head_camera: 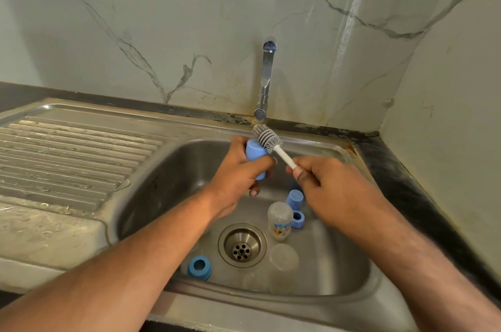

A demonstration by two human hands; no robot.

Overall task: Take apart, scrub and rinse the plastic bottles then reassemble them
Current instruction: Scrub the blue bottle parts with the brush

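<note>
At frame centre the left hand (238,169) grasps a blue cap (254,154), its closed end pointing up-left. The right hand (325,182) grips the brush (268,139) handle, bristles aimed toward the upper left, against the cap.

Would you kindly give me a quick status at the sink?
Left hand grips blue cap; right hand holds brush against it. Bottle, collars lie in sink. Nothing obstructing.
</note>
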